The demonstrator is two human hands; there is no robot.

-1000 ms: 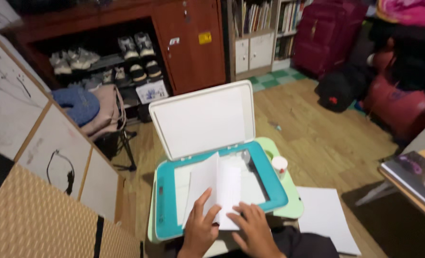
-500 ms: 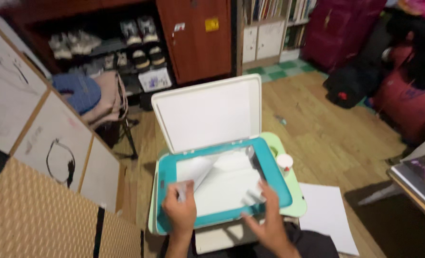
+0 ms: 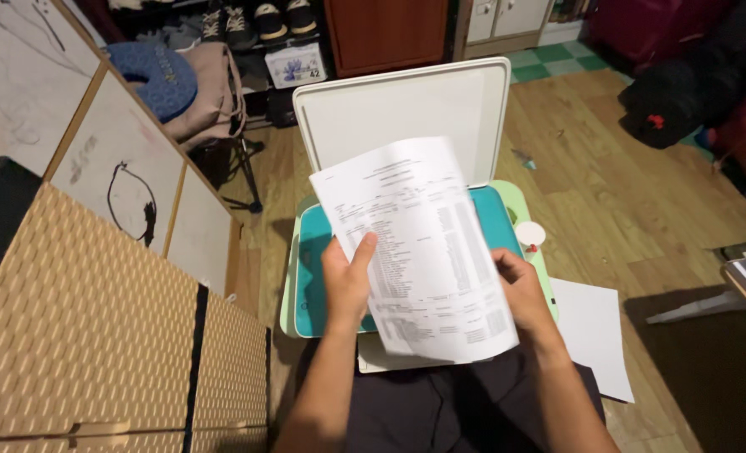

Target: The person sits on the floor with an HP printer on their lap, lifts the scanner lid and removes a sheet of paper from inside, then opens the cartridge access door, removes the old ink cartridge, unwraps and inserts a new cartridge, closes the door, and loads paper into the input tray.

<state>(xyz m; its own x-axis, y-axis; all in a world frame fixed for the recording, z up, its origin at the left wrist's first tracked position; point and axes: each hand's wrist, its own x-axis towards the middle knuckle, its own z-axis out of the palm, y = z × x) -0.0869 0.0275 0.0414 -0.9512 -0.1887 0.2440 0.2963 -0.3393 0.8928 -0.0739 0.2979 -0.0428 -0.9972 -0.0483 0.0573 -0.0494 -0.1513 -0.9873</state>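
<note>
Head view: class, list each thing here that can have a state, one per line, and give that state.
Scanner lid: raised, upright.
Printed sheet: lifted above the scanner, tilted, text facing the camera.
Left hand: grip shut on the sheet's left edge.
Right hand: holding the sheet's right edge.
Blank paper: flat on the floor.
Cabinet door: closed.

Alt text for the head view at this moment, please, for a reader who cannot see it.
Both hands, left hand and right hand, hold a printed sheet of paper up over a teal and white scanner whose lid stands open. A blank white sheet lies on the wooden floor at the right.
</note>
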